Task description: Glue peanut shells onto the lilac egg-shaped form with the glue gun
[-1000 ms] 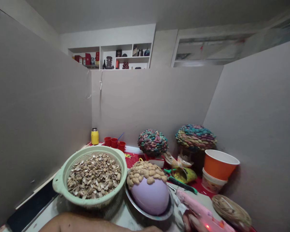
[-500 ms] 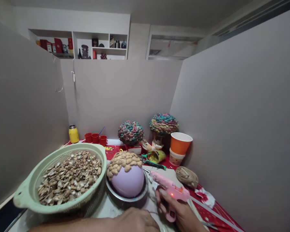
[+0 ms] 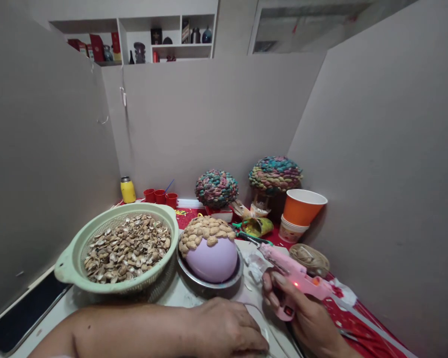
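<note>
Left hand: the left hand (image 3: 227, 325) lies palm down low in front of the bowl, fingers bent; whether they grip anything cannot be told.
Left forearm: it (image 3: 134, 328) reaches in from the lower left, nearly level, across the near side of the work surface, hiding part of it.
Right hand: the right hand (image 3: 298, 308) is closed around the grip of the pink glue gun (image 3: 296, 271), wrist toward the lower right.
Glue gun: tilted, nozzle toward the upper left, a red light glowing on its side; it is right of the ball, apart from it.
Ball: the purple ball (image 3: 211, 261), its top covered with peanuts (image 3: 207, 231), sits in a metal bowl (image 3: 188, 275) between the colander and the glue gun.
Colander: the green colander (image 3: 69, 268), left of the bowl, holds a heap of shells (image 3: 130, 251).
Beyond the glue gun: green-handled pliers (image 3: 246, 236), a yellow bag (image 3: 259, 227), an orange paper bucket (image 3: 302, 211) on stacked cups (image 3: 291, 231), and a coil of twine (image 3: 309, 259).
Back: a yellow jar (image 3: 127, 191), three red cups (image 3: 160, 197) and two colorful domes (image 3: 216, 189) before a gray partition (image 3: 201, 114).
</note>
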Demonstrator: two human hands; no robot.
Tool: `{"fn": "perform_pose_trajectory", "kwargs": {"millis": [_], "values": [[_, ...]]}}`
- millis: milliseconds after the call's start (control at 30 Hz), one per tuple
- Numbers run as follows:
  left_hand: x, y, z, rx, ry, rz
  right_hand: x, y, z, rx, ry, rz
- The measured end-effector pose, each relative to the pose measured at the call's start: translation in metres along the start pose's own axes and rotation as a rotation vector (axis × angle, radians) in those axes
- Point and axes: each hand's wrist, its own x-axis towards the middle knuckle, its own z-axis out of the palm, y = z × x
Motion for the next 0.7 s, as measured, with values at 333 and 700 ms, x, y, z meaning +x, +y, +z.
{"fn": "perform_pose_trajectory", "kwargs": {"millis": [333,700], "values": [[-0.006,-0.004,0.012,-0.007,0.052,0.004,0.0,0.002,-0.004,-0.002,0.028,0.064],[-0.002,0.002,-0.002,-0.02,0.0,-0.015,0.001,0.001,-0.003,-0.05,0.035,0.015]]}}
